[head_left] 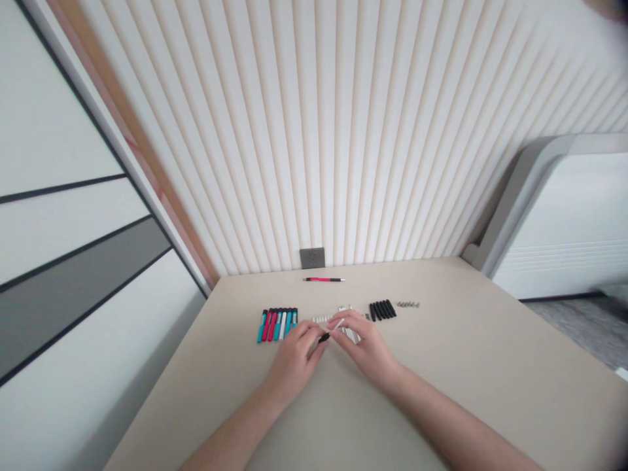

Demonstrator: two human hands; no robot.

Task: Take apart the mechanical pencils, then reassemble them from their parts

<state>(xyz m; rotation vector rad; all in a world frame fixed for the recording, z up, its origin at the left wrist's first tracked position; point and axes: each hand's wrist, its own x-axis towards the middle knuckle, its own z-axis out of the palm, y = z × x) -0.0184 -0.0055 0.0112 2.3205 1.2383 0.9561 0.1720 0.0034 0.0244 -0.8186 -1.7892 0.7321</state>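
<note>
Over the middle of the table, my two hands meet fingertip to fingertip. My left hand pinches a small black pen part. Between the fingers of my right hand is a thin white tube, slanting up to the right; whether it touches the black part I cannot tell. Just behind my fingers lie small white pieces and a row of white tubes, partly hidden by my right hand. Left of my hands, several teal, red and white pen barrels lie side by side.
Several black pen grips lie to the right, beside a row of small metal pen tips. A whole red and black pen lies near the ribbed wall, below a dark socket. A white cabinet borders the left.
</note>
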